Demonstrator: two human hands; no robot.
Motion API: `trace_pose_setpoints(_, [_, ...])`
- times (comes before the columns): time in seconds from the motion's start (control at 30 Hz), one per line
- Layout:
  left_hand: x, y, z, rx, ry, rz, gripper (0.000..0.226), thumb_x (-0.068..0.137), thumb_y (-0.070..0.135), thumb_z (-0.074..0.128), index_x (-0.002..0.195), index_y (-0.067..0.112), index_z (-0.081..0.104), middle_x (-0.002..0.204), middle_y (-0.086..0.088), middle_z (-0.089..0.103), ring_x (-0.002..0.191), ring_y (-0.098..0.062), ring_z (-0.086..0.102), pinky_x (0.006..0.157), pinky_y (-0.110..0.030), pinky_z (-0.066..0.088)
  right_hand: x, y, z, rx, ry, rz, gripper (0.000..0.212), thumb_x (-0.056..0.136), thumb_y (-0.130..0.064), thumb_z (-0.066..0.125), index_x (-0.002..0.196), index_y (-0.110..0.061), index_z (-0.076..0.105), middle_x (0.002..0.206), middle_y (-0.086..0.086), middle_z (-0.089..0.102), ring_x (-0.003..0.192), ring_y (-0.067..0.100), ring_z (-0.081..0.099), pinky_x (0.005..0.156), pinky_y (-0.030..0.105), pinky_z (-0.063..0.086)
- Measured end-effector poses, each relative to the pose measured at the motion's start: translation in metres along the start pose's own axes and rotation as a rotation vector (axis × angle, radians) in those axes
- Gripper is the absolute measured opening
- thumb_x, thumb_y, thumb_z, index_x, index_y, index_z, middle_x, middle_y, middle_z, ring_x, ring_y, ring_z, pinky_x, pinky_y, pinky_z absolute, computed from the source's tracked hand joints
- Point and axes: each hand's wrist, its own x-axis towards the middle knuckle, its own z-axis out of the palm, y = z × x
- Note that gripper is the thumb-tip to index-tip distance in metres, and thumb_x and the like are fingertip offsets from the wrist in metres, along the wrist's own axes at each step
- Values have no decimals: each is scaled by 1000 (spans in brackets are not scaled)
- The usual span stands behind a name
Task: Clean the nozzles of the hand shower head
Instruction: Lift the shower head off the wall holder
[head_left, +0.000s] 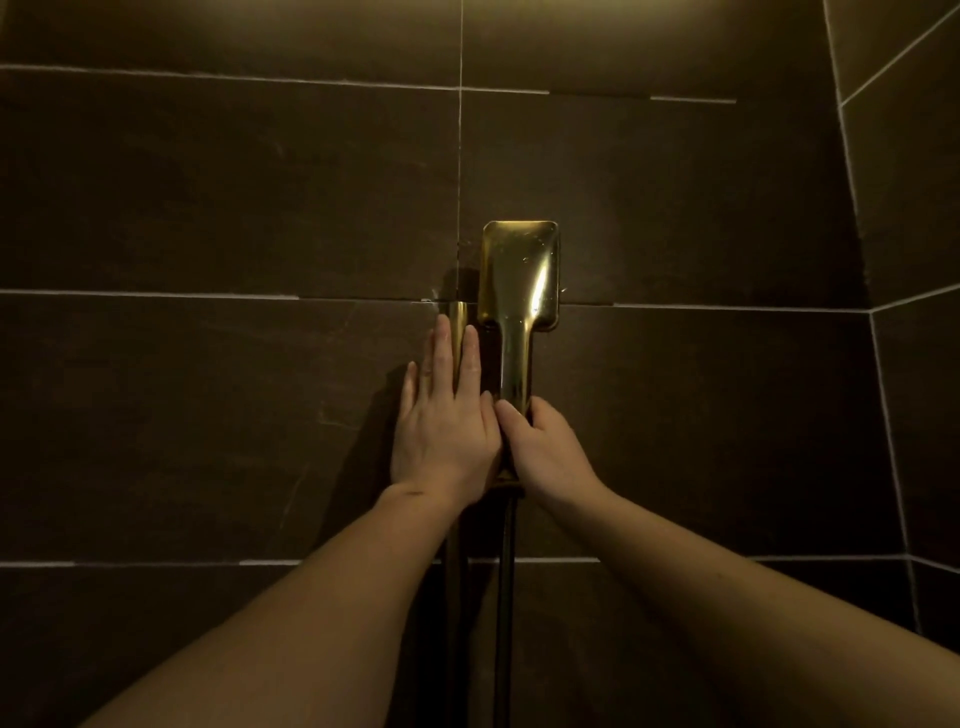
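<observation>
Gold and shiny, the shower head (521, 275) sits in the middle of the frame, up against the dark brown tile wall (208, 197). Its long side runs up and down. The wide flat end points up and the thin handle points down. Only its smooth back shows, with a few water drops on it, so the little holes cannot be seen.

Just to the left of it stands a gold bar (459, 319), also running up and down. A dark hose (505, 597) hangs down from the bottom of the handle, toward the lower middle of the frame.

The right hand (545, 449) is wrapped around the low part of the handle. Its fingers curl round the far side and its thumb lies across the front. It grips the handle tight.

The left hand (444, 421) is flat, with its fingers straight and a little spread. It lies over the gold bar, and two fingertips point up on each side of it. Its thumb side touches the right hand near the handle. It is not curled round anything.

Pale lines run between the tiles. Another tiled wall meets this one at the right edge of the frame.
</observation>
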Motion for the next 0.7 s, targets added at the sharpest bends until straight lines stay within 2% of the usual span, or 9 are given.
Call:
trace_pose_setpoints(0.2, [-1,-1,3,-12,16,2,70,103,43,21,160,28,-16,169,-1,-28,156,-18,-15,123,-39,-4,-1,-5,-8,38,-85,0,22,100,-37,48,109,-24,63,98,-4,73,87,7,70,71,25,54])
trace_pose_setpoints(0.4, [-3,0,-2,-38,-27,-7,69,102,43,19,159,32,-17,168,1,-31,156,-20,-19,126,-45,0,10,-17,-14,6,-114,30,26,100,-39,47,108,-20,62,92,1,70,77,10,69,58,21,51])
trace_pose_setpoints(0.57, [-3,1,-4,-53,-49,-11,70,104,42,24,161,31,-15,167,2,-32,156,-20,-19,127,-47,1,26,-40,-29,33,-20,59,26,101,-39,43,102,-19,59,83,1,66,71,13,69,57,27,54])
trace_pose_setpoints(0.7, [-3,0,-3,-64,-48,-10,72,104,42,26,162,31,-14,167,2,-32,157,-20,-17,127,-49,4,17,-33,-50,13,-4,88,26,102,-37,40,108,-18,56,93,7,64,81,19,67,61,28,56])
